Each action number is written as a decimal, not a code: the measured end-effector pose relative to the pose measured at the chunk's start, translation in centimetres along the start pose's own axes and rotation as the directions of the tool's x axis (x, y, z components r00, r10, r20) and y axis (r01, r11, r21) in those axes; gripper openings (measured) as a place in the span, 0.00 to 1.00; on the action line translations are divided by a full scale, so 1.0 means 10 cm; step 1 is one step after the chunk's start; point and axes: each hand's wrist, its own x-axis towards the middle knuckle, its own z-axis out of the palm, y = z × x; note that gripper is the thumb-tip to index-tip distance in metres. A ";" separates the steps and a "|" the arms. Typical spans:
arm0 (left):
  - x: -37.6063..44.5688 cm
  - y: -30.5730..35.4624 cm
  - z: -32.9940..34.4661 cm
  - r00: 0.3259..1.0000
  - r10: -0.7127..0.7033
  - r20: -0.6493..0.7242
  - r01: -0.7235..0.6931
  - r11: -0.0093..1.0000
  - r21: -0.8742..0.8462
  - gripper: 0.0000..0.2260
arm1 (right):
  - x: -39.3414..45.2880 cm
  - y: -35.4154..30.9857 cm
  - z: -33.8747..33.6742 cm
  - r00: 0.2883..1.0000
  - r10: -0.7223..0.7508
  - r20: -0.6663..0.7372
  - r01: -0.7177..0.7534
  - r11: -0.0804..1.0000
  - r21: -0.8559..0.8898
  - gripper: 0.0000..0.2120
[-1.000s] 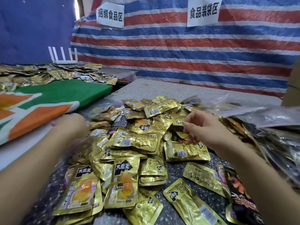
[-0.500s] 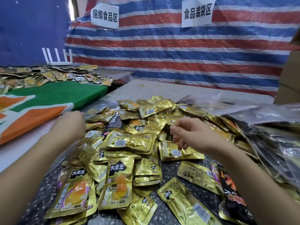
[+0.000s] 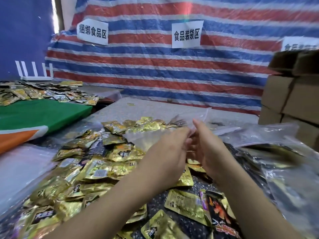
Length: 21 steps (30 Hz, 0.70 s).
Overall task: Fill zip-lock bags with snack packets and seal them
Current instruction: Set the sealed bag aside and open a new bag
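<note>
Striped tarp (image 3: 172, 69) carries three signs; left hand (image 3: 170, 152) and right hand (image 3: 207, 149) both pinch one clear bag (image 3: 146, 137)

Rear wall: striped tarpaulin (image 3: 164, 71) in red, white and blue, bearing white paper signs (image 3: 187, 34). Left: plain blue sheet (image 3: 24, 35) with a bright daylight gap (image 3: 55, 18) beside it. Right: stacked cardboard boxes (image 3: 291, 94). Foreground: speckled desk (image 3: 150, 109).

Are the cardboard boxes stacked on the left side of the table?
No, the cardboard boxes are stacked at the right edge of the view, while the left side shows a green and orange cloth.
</note>
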 end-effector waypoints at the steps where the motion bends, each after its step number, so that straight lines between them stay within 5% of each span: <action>1: 0.01 -0.01 0.03 1.000 0.012 0.005 -0.012 1.000 -0.008 0.17 | 0.01 -0.01 -0.04 0.999 -0.007 -0.035 0.006 1.000 -0.020 0.21; 6: 0.02 -0.02 0.11 0.994 0.020 0.106 -0.029 0.996 0.083 0.21 | 0.07 -0.03 -0.17 0.996 -0.022 -0.088 0.014 0.996 -0.088 0.14; 11: 0.06 0.01 0.01 0.998 -0.055 0.024 0.055 0.998 -0.018 0.21 | 0.07 -0.08 -0.29 0.998 -0.056 0.025 0.059 0.987 -0.150 0.14; 15: 0.17 -0.04 -0.06 0.983 -0.143 -0.117 0.130 0.985 -0.114 0.13 | 0.01 -0.09 -0.29 0.989 -0.133 0.071 0.145 0.962 -0.230 0.11; 21: 0.17 -0.09 -0.05 0.978 -0.206 -0.041 0.203 0.976 -0.079 0.09 | -0.03 -0.07 -0.23 0.979 -0.091 0.180 0.123 0.978 -0.171 0.12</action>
